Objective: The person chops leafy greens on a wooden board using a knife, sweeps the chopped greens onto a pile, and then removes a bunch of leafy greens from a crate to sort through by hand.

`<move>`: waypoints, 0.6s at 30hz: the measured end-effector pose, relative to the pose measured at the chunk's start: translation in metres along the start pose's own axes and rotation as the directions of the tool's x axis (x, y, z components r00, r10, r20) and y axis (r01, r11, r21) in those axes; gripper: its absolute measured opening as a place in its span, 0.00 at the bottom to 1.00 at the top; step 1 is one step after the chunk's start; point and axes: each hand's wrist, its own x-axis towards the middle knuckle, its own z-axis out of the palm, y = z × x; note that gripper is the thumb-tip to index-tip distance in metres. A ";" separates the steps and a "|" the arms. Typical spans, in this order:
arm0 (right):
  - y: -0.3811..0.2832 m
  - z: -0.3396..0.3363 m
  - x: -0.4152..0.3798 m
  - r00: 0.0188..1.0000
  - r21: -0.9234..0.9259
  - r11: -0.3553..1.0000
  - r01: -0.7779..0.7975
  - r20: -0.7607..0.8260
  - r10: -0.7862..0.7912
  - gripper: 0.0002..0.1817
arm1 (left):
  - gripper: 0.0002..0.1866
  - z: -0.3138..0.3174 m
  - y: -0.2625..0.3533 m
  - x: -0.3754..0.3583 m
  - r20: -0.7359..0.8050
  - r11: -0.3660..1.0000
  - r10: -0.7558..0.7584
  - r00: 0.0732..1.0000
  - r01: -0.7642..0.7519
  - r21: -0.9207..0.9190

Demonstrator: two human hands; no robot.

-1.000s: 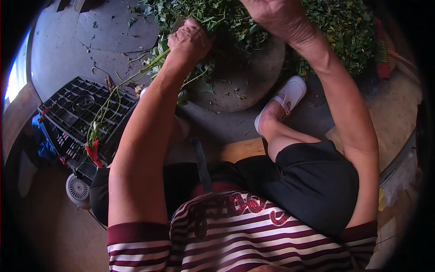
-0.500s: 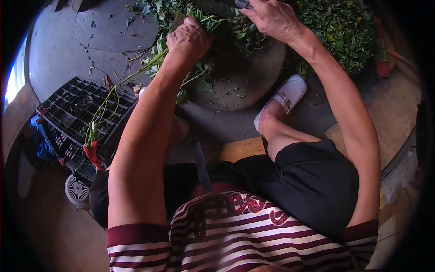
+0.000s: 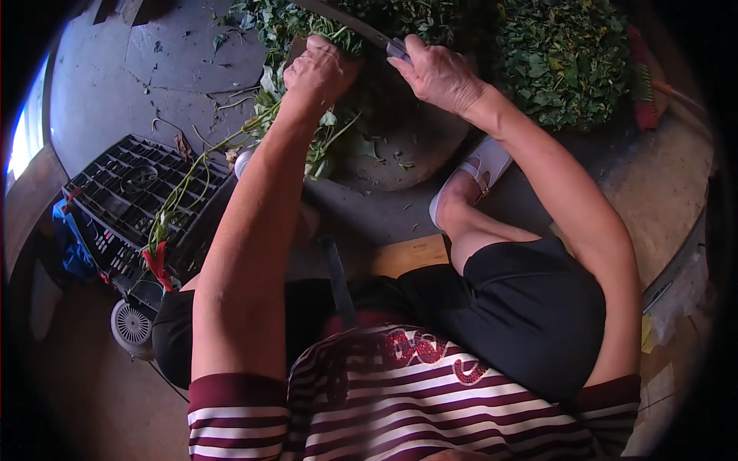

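Gripped in my right hand [image 3: 442,75] is the handle of a knife [image 3: 355,24], whose long dark blade points up and left above my other hand. My left hand [image 3: 319,73] is closed around a bunch of leafy green vines [image 3: 265,115]; their long stems trail down and left across a black plastic crate. Below both hands lies a round chopping board [image 3: 407,161] with scraps of leaf on it. Cut greens [image 3: 565,73] are heaped to the right of the board, and more leaves lie beyond my left hand.
The black crate [image 3: 123,192] stands at the left, with a red tie [image 3: 157,265] around the stems on it. Near it are a small white fan [image 3: 131,323] and a blue bag [image 3: 73,242]. A red-backed brush [image 3: 644,84] lies at the far right. My white shoe [image 3: 484,165] is beside the board.
My right hand has moved left and slightly down, bringing the knife blade into view over my left hand. My left hand stays nearly in place on the vines.
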 end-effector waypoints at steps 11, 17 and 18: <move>0.005 -0.007 0.002 0.995 0.029 0.996 -0.079 0.064 0.077 0.15 | 0.40 0.003 -0.006 -0.012 0.009 0.959 0.166 0.986 -0.163 0.231; -0.020 -0.050 0.024 0.981 0.190 0.977 0.097 -0.184 -0.061 0.11 | 0.38 0.007 -0.004 -0.006 0.038 0.958 0.137 0.990 -0.142 0.249; -0.030 -0.056 0.026 0.957 0.253 0.947 0.196 -0.258 -0.129 0.09 | 0.38 0.007 -0.004 -0.006 0.040 0.958 0.135 0.990 -0.141 0.250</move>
